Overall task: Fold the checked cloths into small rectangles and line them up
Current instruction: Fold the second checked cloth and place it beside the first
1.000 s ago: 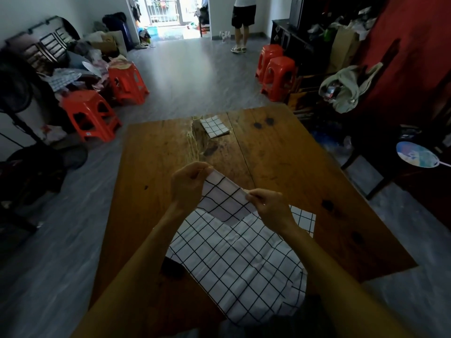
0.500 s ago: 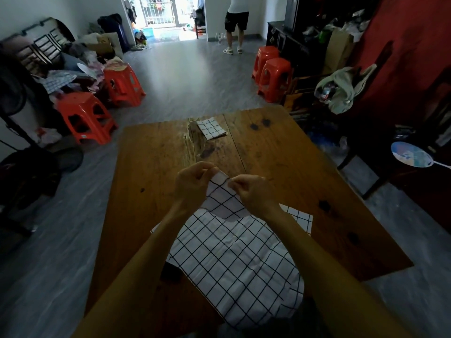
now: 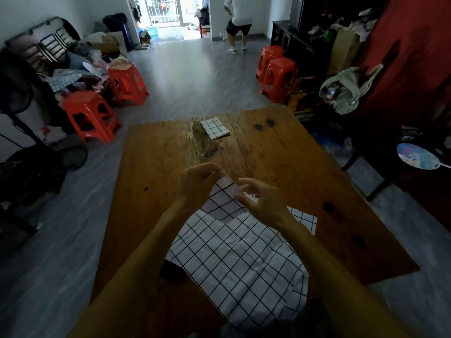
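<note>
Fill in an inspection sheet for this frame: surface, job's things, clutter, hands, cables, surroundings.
Surface: wooden table, dark knots and stains, a worn strip down the middle.
Job's things: large checked cloth spread at the near edge, its far corner lifted; one folded cloth at the far edge.
Clutter: dark object partly under the large cloth; cannot tell what it is.
Hands: left hand pinches the lifted corner; right hand at the same corner, fingers loosely curled, grip unclear.
Cables: nothing seen.
Surroundings: orange stools on both sides, piled belongings left, a person standing by the doorway, a round fan at right.
</note>
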A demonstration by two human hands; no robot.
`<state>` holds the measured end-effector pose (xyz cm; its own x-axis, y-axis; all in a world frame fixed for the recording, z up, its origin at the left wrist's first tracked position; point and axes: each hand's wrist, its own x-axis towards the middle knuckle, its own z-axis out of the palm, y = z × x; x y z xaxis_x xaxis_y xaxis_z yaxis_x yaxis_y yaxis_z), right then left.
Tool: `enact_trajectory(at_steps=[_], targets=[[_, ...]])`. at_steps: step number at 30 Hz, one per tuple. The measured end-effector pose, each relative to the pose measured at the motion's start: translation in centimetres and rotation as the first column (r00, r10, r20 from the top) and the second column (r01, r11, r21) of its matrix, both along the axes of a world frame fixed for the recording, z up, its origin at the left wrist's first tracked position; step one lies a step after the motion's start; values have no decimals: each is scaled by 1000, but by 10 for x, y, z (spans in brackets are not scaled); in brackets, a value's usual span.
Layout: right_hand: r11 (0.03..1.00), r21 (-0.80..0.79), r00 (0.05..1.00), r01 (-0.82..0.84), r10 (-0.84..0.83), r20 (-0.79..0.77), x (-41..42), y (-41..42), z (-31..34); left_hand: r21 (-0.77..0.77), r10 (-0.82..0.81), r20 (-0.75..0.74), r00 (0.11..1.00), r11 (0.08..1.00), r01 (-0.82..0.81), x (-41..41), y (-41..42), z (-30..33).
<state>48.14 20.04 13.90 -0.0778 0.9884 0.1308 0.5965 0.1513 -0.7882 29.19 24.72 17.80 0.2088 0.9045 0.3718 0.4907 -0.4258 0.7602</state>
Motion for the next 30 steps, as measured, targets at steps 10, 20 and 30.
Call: enact_trajectory(at_steps=[10, 20, 30], targets=[[998, 0, 896, 55, -49, -441, 2, 5, 21, -187, -6, 109, 994, 982, 26, -22, -5, 8], [982, -189, 716, 6, -136, -685, -5, -1, 27, -206, 94, 391, 916, 979, -12, -6, -28, -5], [992, -99, 737, 73, -120, -665, -14, 2, 40, -103, 89, 395, 915, 993, -52, -6, -31, -5]])
